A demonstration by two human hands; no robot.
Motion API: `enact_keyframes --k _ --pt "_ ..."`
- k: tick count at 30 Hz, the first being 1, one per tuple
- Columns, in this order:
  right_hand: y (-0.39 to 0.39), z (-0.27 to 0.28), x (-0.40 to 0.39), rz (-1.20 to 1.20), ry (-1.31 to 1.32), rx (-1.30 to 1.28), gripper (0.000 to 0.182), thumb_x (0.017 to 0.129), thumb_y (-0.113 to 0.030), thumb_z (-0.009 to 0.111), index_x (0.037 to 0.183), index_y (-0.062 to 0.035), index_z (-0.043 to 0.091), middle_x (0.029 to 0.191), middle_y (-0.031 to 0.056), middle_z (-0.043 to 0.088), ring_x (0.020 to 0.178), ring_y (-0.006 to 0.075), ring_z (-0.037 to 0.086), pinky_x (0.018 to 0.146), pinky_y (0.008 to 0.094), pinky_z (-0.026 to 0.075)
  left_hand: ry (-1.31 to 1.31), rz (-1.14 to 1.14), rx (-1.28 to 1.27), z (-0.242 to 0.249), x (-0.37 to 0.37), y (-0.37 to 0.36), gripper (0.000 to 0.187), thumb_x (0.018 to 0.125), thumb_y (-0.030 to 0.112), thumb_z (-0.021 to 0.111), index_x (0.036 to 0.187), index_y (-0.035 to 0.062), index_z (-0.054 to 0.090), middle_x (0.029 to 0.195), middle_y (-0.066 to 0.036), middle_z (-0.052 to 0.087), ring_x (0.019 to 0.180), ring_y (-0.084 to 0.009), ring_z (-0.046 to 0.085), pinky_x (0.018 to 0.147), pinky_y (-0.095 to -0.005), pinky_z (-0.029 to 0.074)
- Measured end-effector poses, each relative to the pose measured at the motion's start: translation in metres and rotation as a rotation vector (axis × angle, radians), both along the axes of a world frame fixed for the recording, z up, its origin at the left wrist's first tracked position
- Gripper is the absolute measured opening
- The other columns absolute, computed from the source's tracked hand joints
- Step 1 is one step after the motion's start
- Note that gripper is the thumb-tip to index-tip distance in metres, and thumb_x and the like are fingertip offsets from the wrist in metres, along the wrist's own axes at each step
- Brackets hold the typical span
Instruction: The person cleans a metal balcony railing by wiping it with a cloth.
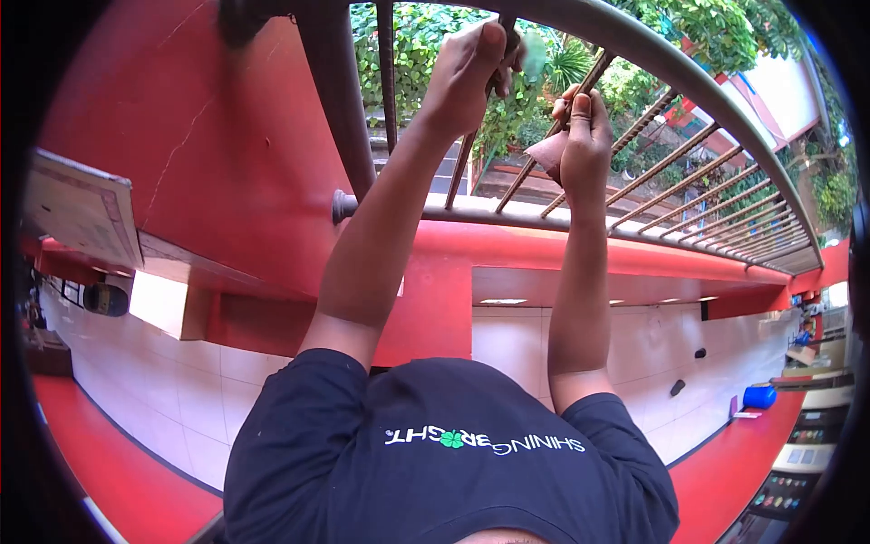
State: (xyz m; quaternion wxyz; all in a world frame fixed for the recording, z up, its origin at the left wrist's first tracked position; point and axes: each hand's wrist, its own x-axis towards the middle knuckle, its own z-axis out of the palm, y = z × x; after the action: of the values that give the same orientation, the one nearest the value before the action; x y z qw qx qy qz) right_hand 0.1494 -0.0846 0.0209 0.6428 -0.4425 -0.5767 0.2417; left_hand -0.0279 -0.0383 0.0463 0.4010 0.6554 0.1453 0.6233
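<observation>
My left hand [469,77] is closed around an upright bar of the metal railing, close under its curved top rail [634,41]. To the right, my right hand [587,136] is closed on a pinkish-brown folded piece that looks like sandpaper [547,156]. Its fingers and thumb pinch around another ribbed bar [594,72], with a corner of the sheet sticking out on the left below them. Part of the sheet is hidden by the hand. Both arms reach up and forward from dark short sleeves.
A thick dark post [335,91] stands left of the bars, beside a red wall [217,118]. Below the railing runs a red ledge [507,243]. Plants [408,63] grow beyond the bars. A tiled floor [634,363] with two dark shoe-like items and a blue object [759,396] lies below.
</observation>
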Motion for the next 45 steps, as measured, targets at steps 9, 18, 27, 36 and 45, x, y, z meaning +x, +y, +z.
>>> enact_keyframes --k 9,18,27,36,45 --pt "0.0 0.0 -0.001 -0.032 -0.012 0.021 0.026 0.109 -0.024 0.046 0.098 -0.0051 0.061 0.078 -0.0005 0.059 0.07 0.0082 0.049 0.066 0.0248 0.04 0.086 0.256 -0.004 -0.15 0.012 -0.018 0.058 0.08 0.056 0.081 0.094 0.0033 0.061 0.071 0.003 0.045 0.059 -0.0051 0.037 0.054 -0.0247 0.026" --pt "-0.003 0.0 -0.002 -0.094 -0.052 -0.01 0.027 0.11 -0.024 0.042 0.103 -0.0053 0.059 0.084 -0.0002 0.059 0.08 0.0081 0.052 0.075 0.0235 0.042 -0.06 0.169 0.026 -0.043 0.022 0.006 0.036 0.083 0.033 0.086 0.08 0.005 0.063 0.059 0.009 0.046 0.054 -0.0008 0.037 0.049 -0.0214 0.024" --pt "0.003 -0.006 -0.004 -0.134 -0.013 0.011 0.025 0.108 -0.023 0.045 0.1 -0.0056 0.062 0.077 -0.0007 0.061 0.072 0.0079 0.053 0.067 0.0248 0.042 0.008 0.491 0.08 -0.078 0.026 0.003 0.025 0.091 0.019 0.075 0.073 0.0035 0.068 0.059 0.003 0.058 0.051 -0.0048 0.049 0.049 -0.0223 0.035" --pt "-0.005 0.0 -0.009 -0.1 -0.024 -0.005 0.028 0.111 -0.027 0.042 0.101 -0.0051 0.058 0.084 -0.0011 0.057 0.08 0.0087 0.05 0.076 0.0239 0.041 0.066 0.628 0.043 -0.148 0.033 -0.012 0.028 0.082 0.005 0.071 0.063 0.0033 0.051 0.06 -0.008 0.05 0.053 -0.0217 0.05 0.054 -0.0362 0.04" --pt "0.0 -0.002 -0.008 -0.142 -0.023 0.036 0.025 0.109 -0.023 0.045 0.099 -0.0051 0.061 0.08 -0.0001 0.06 0.076 0.0092 0.054 0.071 0.0255 0.042 0.102 0.641 0.148 -0.02 0.026 -0.001 0.021 0.085 0.015 0.077 0.079 0.0037 0.061 0.069 -0.002 0.059 0.057 -0.0093 0.051 0.054 -0.0277 0.041"
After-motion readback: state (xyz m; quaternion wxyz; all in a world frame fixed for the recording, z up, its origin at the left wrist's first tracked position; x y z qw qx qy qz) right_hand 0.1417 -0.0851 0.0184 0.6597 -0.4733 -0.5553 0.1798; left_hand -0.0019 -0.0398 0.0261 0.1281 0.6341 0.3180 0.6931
